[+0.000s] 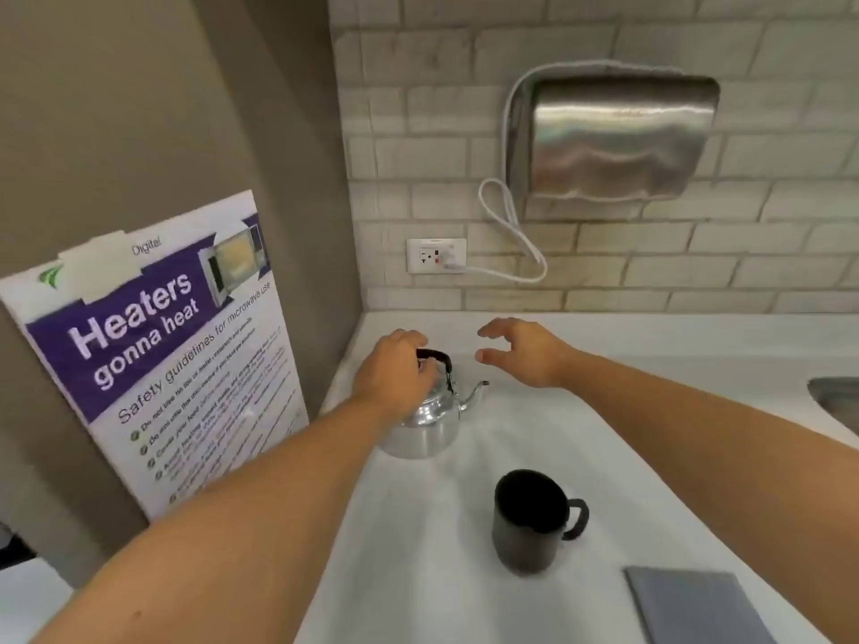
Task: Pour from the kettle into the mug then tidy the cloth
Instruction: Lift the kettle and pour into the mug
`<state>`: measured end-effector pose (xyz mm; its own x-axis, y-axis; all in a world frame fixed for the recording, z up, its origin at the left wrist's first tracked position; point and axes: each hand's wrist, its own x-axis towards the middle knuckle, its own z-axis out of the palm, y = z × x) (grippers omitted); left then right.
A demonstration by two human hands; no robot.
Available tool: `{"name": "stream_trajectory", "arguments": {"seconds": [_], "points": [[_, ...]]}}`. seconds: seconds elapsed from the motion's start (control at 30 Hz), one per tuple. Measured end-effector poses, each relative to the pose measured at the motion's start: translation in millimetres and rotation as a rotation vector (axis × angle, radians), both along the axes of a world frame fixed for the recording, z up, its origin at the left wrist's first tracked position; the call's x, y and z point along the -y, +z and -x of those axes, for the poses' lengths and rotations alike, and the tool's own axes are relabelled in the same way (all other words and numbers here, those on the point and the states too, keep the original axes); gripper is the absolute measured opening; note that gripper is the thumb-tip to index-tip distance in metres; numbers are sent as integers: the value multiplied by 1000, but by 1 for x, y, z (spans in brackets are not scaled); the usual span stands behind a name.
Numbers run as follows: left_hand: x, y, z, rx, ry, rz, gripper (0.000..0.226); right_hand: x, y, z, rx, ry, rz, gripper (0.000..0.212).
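Shiny metal kettle (425, 422), matt dark mug (530, 522), grey cloth (697, 606)

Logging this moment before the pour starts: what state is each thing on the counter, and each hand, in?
kettle: upright, lid on, handle gripped
mug: upright, contents not visible
cloth: folded flat
left hand: closed on the kettle handle
right hand: open, holding nothing, above the counter

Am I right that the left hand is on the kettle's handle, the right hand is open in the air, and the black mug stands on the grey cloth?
Not quite: the head view shows the black mug standing on the white counter, apart from the grey cloth, which lies flat nearer the camera. The rest holds: the left hand is on the kettle handle, and the right hand is open in the air.
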<state>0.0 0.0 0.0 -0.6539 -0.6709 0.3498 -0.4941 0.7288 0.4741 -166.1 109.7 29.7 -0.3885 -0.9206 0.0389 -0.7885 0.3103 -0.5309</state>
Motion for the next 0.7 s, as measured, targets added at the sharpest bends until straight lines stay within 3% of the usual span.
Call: {"name": "stream_trajectory", "arguments": {"seconds": [0.23,0.4,0.53,0.7], "points": [[35,-46,15,84,-4,2,32,89,-41,23,197,-1,-103,52],[45,-60,18,9,19,114,26,146,-57,26,232,34,-265,61],[47,-60,22,-23,29,159,21,174,-61,25,301,-43,-206,61],[52,-55,27,-32,14,166,21,180,-41,17,338,13,-125,53]]}}
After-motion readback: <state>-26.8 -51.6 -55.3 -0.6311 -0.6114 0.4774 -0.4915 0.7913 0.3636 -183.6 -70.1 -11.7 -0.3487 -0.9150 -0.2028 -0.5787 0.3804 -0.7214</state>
